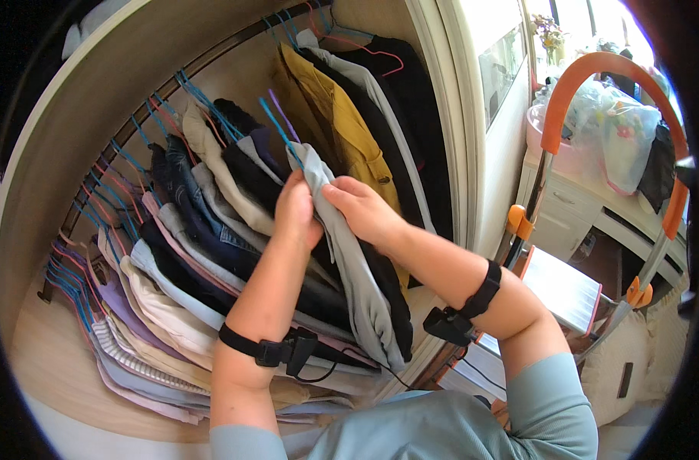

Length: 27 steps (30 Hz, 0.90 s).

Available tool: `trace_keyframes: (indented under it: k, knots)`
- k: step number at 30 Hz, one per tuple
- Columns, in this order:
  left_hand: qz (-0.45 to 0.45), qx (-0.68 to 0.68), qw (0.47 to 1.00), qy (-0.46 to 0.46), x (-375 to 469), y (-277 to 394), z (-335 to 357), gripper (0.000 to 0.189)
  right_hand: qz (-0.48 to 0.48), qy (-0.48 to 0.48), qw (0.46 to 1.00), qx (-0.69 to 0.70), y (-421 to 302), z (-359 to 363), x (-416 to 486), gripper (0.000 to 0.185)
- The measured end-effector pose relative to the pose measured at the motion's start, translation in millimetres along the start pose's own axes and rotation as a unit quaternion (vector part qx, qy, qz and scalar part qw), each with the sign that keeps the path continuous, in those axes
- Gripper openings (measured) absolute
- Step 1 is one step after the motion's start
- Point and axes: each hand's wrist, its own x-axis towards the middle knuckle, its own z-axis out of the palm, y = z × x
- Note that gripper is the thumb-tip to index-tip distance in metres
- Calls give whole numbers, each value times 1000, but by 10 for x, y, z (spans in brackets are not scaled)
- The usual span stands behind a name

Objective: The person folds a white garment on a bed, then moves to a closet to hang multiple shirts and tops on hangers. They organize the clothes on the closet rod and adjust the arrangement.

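A light grey garment [358,287] hangs in folds before me, off the rail, at the middle of the view. Both my hands are at its upper end. My left hand [298,210] closes around its left side, just below the stem of a blue hanger [277,125]. From the right, my right hand [363,210] grips the same cloth, thumb on top. A purple hanger [284,115] stands up beside the blue one. Dark cloth [396,305] hangs right behind the grey garment; whether it is on the purple hanger is hidden.
A closet rail [208,60] carries several garments on coloured hangers. To their right hang a mustard jacket [340,109] and black clothes. A bare pink hanger [378,53] is at the rail's right end. Beside the closet stands a stepladder with an orange handrail [614,60]. Beyond is a white cabinet [562,204].
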Motion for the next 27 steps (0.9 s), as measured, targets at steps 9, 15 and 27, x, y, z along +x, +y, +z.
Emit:
trace_keyframes:
  k: [9,15,27]
  knots:
    - [133,-9,974,185,960,1079,555,21,-98,-119,970,-188,-765,-272,1189,28]
    - [125,176,946,242,1569,1575,432,26,-120,-80,954,-262,-1084,-11,2387,27]
    - [13,327,930,168,2069,1167,89,34,-400,116,712,-565,-742,-84,1918,62]
